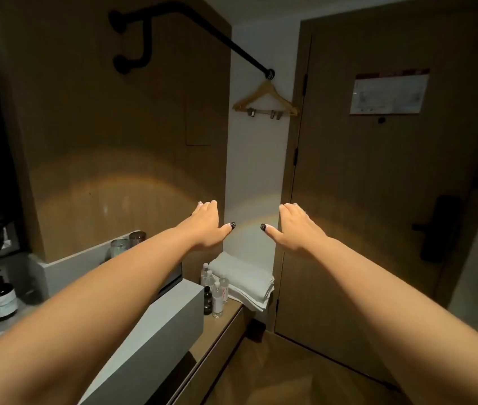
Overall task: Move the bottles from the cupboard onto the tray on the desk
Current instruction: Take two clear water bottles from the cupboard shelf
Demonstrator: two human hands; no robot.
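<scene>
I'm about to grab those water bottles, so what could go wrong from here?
The clear bottles stand packed together with a dark bottle beside the folded towels, so lifting one may topple its neighbours. The light is dim, so a grip may be misjudged. Both the left hand and right hand are empty.

bottles [216, 290] partly hidden behind grey counter [170, 317], labels too small to read

We see the bottles [216, 290] clustered on a low wooden shelf [226, 320], hemmed in by the grey counter block [170, 314] on their left and folded towels [243, 283] touching them behind and to the right. Above and in front of the bottles the way is open; our 2 hands hang well above them.
</scene>
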